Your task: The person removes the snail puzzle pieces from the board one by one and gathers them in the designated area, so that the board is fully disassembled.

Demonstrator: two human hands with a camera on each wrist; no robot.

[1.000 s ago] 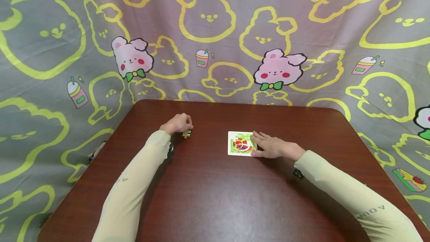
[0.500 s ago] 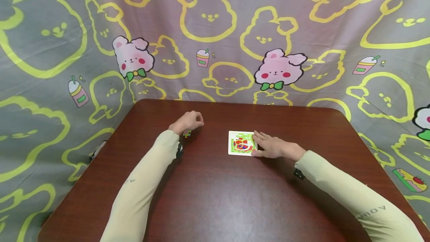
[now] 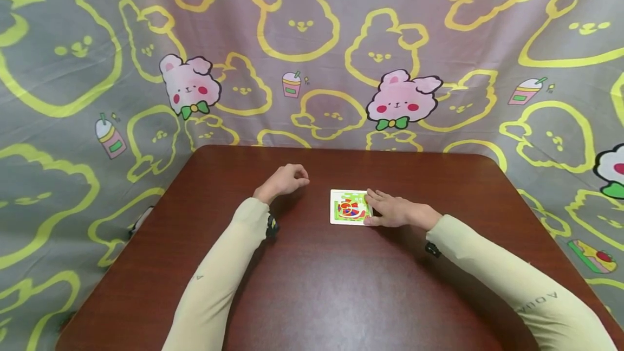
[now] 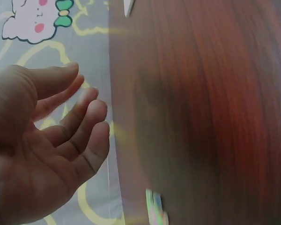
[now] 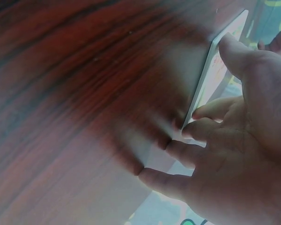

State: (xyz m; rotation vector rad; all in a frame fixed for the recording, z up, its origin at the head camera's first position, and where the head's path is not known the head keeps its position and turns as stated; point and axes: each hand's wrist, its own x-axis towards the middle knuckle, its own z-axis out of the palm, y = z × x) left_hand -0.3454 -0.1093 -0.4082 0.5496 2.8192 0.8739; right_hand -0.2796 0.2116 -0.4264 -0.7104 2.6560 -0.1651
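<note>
A small white-edged jigsaw board [image 3: 347, 209] with a green, red and blue picture lies flat on the brown table [image 3: 322, 286]. My right hand [image 3: 390, 210] rests at its right side, fingers spread and fairly straight. In the right wrist view, the thumb touches the board's edge [image 5: 213, 70], and the other fingertips reach down to the tabletop. My left hand [image 3: 287, 180] hovers left of the board, fingers loosely bent with nothing between them, as the left wrist view confirms. Below it there, colourful jigsaw pieces [image 4: 155, 208] lie on the table; the left arm hides them from the head view.
A patterned cloth [image 3: 312, 58] with bears and drink cups hangs behind the table and along its sides. In the left wrist view, a white corner of the board [image 4: 128, 6] shows at the top. The table has rounded far corners.
My left hand has moved right, away from the jigsaw pieces and toward the board, and its arm now covers the pieces. The right hand and board have stayed put.
</note>
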